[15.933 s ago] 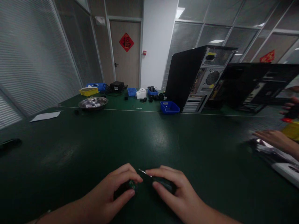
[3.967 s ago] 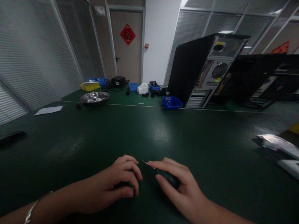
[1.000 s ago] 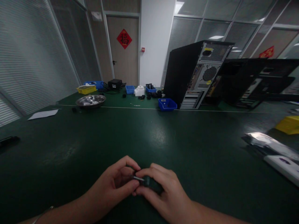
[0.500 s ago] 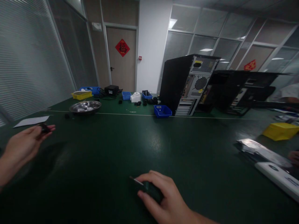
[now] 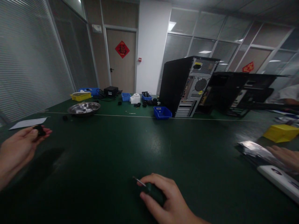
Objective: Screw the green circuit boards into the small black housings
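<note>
The person's left hand [image 5: 17, 149] is up at the near left. Its thumb and fingers are closed in a pinch on a small black part [image 5: 39, 130], held in the air over the dark green table [image 5: 149, 140]. The right hand [image 5: 165, 202] rests on the table at the near middle. Its fingers are curled around a small tool with a dark green handle and a thin metal tip [image 5: 149, 190], and the tip pokes out to the left.

To do this well, I think the pinch should stay firm but soft, because the part is tiny and would be hard to find on the dark table. The tool tip is best kept low and pointing away from the other hand.

The part is too small and dark to tell what it is; it may be a little knob or cap. Most of the tool is hidden under the right hand. The left arm is cut off at the edge.

Far across the table stand a tall black computer case [image 5: 184, 85], a small blue plastic bin [image 5: 162, 112] and a round shiny metal bowl [image 5: 84, 108]. At the near right, another person's hand [image 5: 283, 155] touches a shiny silver bag [image 5: 254, 151].
</note>
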Demonstrator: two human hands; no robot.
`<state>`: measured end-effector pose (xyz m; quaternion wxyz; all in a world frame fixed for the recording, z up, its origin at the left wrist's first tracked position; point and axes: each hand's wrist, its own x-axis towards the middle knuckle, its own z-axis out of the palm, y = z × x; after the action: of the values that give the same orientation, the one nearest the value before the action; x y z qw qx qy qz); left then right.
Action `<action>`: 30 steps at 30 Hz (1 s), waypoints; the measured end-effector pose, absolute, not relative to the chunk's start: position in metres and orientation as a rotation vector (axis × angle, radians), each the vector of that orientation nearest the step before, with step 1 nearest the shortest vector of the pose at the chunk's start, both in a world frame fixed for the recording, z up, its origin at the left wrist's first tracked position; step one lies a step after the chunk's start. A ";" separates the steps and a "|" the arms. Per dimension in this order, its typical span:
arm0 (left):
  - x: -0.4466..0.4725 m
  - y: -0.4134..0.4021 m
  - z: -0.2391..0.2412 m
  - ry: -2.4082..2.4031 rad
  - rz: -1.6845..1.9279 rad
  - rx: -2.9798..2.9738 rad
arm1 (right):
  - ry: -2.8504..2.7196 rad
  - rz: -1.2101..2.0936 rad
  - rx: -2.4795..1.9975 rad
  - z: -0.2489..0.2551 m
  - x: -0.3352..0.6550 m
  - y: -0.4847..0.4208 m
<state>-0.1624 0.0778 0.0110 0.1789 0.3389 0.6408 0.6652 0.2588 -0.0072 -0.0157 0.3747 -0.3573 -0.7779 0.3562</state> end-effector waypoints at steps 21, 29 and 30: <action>0.011 -0.017 -0.009 1.152 0.710 1.973 | -2.144 0.940 -0.583 -0.028 0.258 0.000; 0.007 -0.018 -0.014 1.164 0.804 2.131 | -2.163 0.967 -0.644 -0.024 0.259 -0.001; 0.007 -0.018 -0.015 1.180 0.807 2.132 | -2.166 0.964 -0.652 -0.024 0.259 -0.001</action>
<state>0.0067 -0.0176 -0.0147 0.2835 0.7965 0.4408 0.3015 0.2594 -0.0011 -0.0237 0.3349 -0.2497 -0.8300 0.3695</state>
